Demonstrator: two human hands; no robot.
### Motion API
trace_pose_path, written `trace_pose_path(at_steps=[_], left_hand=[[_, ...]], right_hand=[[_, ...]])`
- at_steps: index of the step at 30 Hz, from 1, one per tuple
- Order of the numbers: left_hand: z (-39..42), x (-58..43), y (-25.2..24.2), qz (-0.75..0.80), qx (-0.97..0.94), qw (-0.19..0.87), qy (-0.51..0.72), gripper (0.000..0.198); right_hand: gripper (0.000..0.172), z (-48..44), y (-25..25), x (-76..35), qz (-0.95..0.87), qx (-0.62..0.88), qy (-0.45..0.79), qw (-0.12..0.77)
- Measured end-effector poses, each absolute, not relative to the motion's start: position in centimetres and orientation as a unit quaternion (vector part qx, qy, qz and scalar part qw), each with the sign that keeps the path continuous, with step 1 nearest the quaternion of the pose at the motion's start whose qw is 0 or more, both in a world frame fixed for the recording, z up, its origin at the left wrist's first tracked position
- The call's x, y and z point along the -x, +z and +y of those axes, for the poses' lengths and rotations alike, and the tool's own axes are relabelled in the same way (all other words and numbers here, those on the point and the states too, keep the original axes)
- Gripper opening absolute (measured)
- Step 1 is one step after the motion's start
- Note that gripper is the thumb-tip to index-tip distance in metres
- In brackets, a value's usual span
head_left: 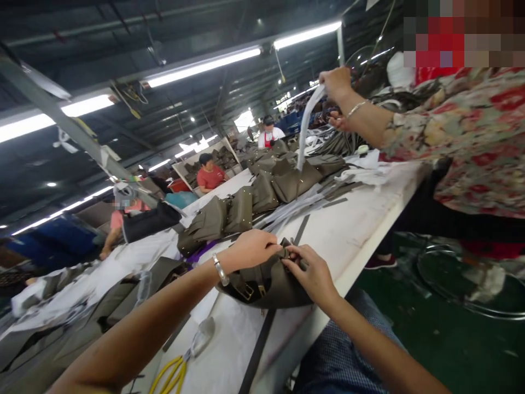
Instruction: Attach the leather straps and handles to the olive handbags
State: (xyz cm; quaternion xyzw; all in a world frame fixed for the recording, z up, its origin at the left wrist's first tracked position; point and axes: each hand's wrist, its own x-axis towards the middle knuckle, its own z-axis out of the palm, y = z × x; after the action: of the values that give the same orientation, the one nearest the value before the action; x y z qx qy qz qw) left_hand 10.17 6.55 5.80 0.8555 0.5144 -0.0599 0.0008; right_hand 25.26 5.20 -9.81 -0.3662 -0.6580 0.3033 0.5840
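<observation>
Steadying the olive bag [270,290] on the desk [353,235], you are clamping its rim with your left hand [254,249] (as an anchor), the fingers [292,262] of your right hand [314,273] seemingly pinching the same edge.

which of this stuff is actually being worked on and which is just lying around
In hand: olive-green bag with brass buckles, held by left hand and right hand.
Lying about: yellow-handled metal scissors, row of studded olive-green bags, flat grey strips.

We see an olive-green bag [270,285] under our left hand [251,249], yellow-handled scissors [183,359] nearer us, a red-flowered blouse [463,131] beyond it.
</observation>
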Motion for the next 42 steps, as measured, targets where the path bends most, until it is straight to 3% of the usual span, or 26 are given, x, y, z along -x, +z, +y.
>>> trace_pose_path(at_steps=[15, 20, 24, 28, 35, 42], left_hand=[[5.1, -11.5, 4.8, 0.524, -0.846, -0.076, -0.063, 0.027], [5.4, -12.5, 5.6, 0.51, -0.852, -0.047, -0.107, 0.035], [5.8, -12.5, 5.9, 0.507, -0.852, -0.062, -0.115, 0.032], [5.7, -11.8, 5.7, 0.489, -0.868, -0.003, -0.086, 0.031], [4.8, -10.3, 3.3, 0.517, -0.855, -0.035, -0.002, 0.024], [4.1, -9.0, 2.3, 0.474, -0.88, -0.008, 0.027, 0.032]], right_hand=[[0.018, 5.3, -9.7, -25.4, -0.605, 0.391, 0.377, 0.582], [0.01, 4.4, -9.5, -24.5, -0.632, 0.369, 0.338, 0.592], [0.016, 4.5, -9.6, -24.6, -0.633, 0.371, 0.336, 0.591], [0.015, 5.0, -9.7, -24.9, -0.624, 0.391, 0.363, 0.571], [0.02, 5.6, -9.7, -25.7, -0.582, 0.407, 0.413, 0.57], [0.029, 7.4, -8.8, -28.0, -0.565, 0.291, 0.636, 0.438]])
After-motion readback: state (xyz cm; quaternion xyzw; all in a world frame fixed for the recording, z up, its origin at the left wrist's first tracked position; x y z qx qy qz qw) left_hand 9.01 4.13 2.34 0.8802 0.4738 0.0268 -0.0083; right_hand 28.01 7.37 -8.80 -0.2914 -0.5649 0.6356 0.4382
